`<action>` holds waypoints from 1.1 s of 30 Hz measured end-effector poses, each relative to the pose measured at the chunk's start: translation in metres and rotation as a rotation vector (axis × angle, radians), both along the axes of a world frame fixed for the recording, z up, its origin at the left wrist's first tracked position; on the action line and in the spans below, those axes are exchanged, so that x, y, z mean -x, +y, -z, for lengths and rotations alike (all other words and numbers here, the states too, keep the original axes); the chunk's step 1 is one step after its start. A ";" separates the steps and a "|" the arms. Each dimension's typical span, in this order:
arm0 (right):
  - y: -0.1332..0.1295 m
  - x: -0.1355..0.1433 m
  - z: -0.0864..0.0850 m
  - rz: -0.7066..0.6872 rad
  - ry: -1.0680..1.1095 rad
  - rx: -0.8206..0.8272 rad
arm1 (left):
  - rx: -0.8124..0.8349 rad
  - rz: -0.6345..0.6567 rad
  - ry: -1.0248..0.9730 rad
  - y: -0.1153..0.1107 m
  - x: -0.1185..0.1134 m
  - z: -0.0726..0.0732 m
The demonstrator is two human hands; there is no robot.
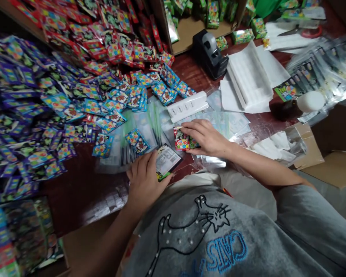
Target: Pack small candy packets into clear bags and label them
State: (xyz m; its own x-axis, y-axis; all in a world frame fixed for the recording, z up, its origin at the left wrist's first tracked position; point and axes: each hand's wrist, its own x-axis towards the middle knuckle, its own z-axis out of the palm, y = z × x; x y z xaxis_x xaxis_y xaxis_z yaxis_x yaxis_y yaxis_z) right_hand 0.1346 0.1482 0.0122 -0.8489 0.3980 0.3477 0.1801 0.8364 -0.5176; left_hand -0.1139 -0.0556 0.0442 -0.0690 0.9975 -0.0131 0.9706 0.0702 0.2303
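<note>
My left hand [145, 181] rests at the lower left edge of a black-edged printed card [167, 159], its thumb along the near side. My right hand [209, 138] has its fingers wrapped over a small red packet [181, 139], just right of the card. A blue packet [137, 141] lies on clear plastic bags [118, 154] beyond my left hand. A white printed strip [187, 107] lies past my right hand. Whether my left fingers pinch the card is hard to see.
Purple packets [20, 115] heap at the left, red ones [112, 34] behind. A black tape dispenser [210, 54], folded white paper [249, 77] and a white-capped bottle [310, 102] stand right. Red-handled scissors [310, 32] lie at the far right.
</note>
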 end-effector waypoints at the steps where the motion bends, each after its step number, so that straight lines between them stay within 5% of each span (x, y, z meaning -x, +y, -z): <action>1: -0.003 0.006 0.001 -0.043 -0.014 0.003 | -0.030 -0.001 -0.018 -0.001 0.002 0.003; 7: -0.010 0.012 -0.007 -0.340 -0.048 0.057 | -0.121 0.166 -0.055 -0.007 0.018 0.000; 12: -0.018 0.047 -0.006 -0.430 -0.107 0.112 | -0.094 0.233 -0.043 -0.019 0.039 0.008; 16: -0.019 0.079 0.005 -0.490 -0.161 0.139 | -0.023 0.159 -0.081 -0.037 0.056 0.022; 20: -0.008 0.074 0.006 -0.498 -0.162 0.107 | 0.004 0.082 -0.119 -0.050 0.060 0.029; 33: 0.025 0.062 -0.047 -0.514 -0.127 0.269 | -0.096 0.094 -0.356 -0.038 0.054 0.004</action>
State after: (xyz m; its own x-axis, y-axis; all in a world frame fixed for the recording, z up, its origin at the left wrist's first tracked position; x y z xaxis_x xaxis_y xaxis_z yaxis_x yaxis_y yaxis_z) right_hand 0.0731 0.1732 0.0589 -0.9846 -0.0150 0.1742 -0.1385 0.6751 -0.7246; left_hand -0.1682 -0.0940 0.0401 0.0146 0.9971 0.0744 0.8298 -0.0536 0.5555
